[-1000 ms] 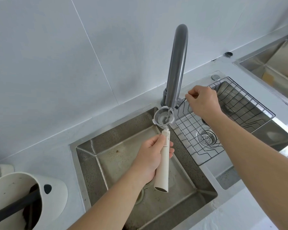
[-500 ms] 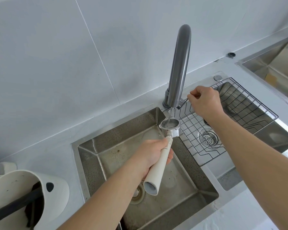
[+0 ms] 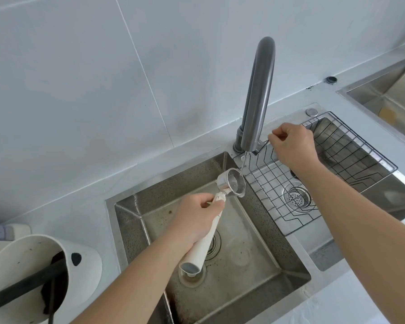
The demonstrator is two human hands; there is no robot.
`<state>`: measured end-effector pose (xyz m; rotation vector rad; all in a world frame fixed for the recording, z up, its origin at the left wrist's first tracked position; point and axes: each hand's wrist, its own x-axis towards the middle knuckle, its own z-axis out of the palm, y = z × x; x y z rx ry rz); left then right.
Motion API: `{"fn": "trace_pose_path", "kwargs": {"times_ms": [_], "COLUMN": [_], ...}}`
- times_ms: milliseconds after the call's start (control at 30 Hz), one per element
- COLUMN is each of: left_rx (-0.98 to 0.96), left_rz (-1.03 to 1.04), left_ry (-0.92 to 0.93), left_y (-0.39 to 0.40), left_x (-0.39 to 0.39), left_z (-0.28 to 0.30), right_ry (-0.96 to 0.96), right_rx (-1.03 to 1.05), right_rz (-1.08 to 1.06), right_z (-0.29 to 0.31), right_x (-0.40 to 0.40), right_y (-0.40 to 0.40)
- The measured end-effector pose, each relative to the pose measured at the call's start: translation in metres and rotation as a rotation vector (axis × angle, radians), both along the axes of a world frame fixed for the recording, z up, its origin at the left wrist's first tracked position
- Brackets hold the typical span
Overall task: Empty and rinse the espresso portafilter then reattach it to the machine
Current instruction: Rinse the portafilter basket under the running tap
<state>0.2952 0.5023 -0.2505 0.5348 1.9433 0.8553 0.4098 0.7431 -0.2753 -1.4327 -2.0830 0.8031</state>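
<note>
I see the left hand (image 3: 198,217) wrapped round the portafilter (image 3: 232,183) handle over the sink (image 3: 131,230); long axis runs up-right, basket tilted under the faucet (image 3: 257,94) trickle. Right hand (image 3: 292,143) pinched shut on the tap lever.

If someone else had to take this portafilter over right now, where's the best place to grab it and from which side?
Probably the free lower end of the cream handle of the portafilter, coming from below, near the sink front. The left hand covers the upper handle, and the metal basket end is tilted under the faucet stream, wet and round. The handle is long and straight, so fingers wrap it easily.
</note>
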Motion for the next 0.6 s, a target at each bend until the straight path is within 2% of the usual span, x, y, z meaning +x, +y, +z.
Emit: {"fn": "trace_pose_path", "kwargs": {"times_ms": [267,600], "left_rx": [0.057,0.146], "left_rz": [-0.117,-0.229], "left_ry": [0.402,0.728], "left_y": [-0.003,-0.009], "left_x": [-0.015,-0.029], "left_z": [0.004,-0.002], "right_ry": [0.046,0.088], "right_rx": [-0.023,-0.07], "right_rz": [-0.035,-0.068], "right_z": [0.0,-0.002], "right_x": [0.0,-0.001], "right_y": [-0.005,-0.007]}}
